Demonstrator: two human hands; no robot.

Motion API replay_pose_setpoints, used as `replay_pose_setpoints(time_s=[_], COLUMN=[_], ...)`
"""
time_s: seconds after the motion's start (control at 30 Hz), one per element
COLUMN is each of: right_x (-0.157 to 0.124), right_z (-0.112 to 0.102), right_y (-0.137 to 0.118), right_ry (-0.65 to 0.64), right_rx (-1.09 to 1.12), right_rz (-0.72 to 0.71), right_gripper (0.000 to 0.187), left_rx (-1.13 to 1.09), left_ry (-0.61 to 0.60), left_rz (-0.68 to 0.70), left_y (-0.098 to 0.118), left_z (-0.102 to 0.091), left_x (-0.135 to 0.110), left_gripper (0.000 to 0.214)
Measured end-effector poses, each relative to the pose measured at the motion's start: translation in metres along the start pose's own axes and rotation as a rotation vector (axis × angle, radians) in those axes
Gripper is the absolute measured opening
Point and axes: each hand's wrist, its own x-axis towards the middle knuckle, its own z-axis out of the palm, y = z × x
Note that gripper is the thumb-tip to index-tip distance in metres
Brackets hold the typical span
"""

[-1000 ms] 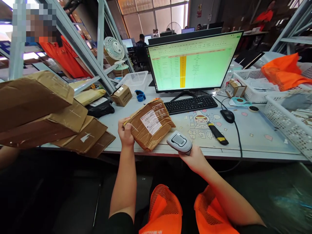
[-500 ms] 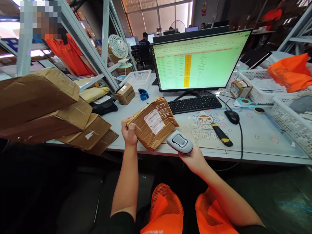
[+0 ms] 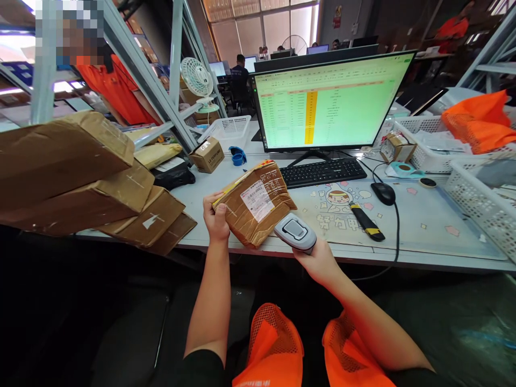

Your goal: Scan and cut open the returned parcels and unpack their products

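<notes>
9 o'clock: 4 brown boxes (image 3: 80,177) sat in a slumped stack overhanging the desk (image 3: 199,185) edge, likely parked within arm's reach. At 11 o'clock behind them stood a co-worker in orange (image 3: 116,88), separate from this person's 2 hands.

Left hand (image 3: 216,217) was closed on the near-left corner of the parcel (image 3: 258,209), thumb on top, fingers underneath and hidden. The corner pinch left the top face bare. The parcel, taped brown cardboard, was at frame centre over the desk's front edge, tilted up toward the camera. Couldn't tell if its far edge rested on the desk. White label (image 3: 257,200) faced up, unobstructed.

Scanner (image 3: 295,232) was at 4 o'clock of the parcel, just beside its near-right corner, head angled at the label. That's probably why the parcel was tilted that way. Right hand (image 3: 318,262) was wrapped shut round the scanner's handle from below, fingers mostly hidden.

Keyboard (image 3: 322,172) and monitor (image 3: 328,105) were at 12 to 1 o'clock, screen facing the person, readable without letting go. Utility knife (image 3: 366,221) and mouse (image 3: 382,192) lay at 2 o'clock, well apart from both hands. White baskets (image 3: 475,199) were at 3 o'clock.
</notes>
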Motion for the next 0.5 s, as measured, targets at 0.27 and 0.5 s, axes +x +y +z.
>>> replay_pose_setpoints(time_s=[0.27,0.5], right_x=[-0.002,0.008], right_z=[0.0,0.001], right_y=[-0.004,-0.022], right_ry=[0.014,0.044], right_rx=[0.0,0.052], right_rz=[-0.019,-0.091], right_gripper=[0.043,0.046], left_rx=[-0.062,-0.045], left_ry=[0.018,0.02], left_rz=[0.054,0.06], left_y=[0.004,0.013], left_z=[0.001,0.004], left_x=[-0.002,-0.003], left_gripper=[0.039,0.041])
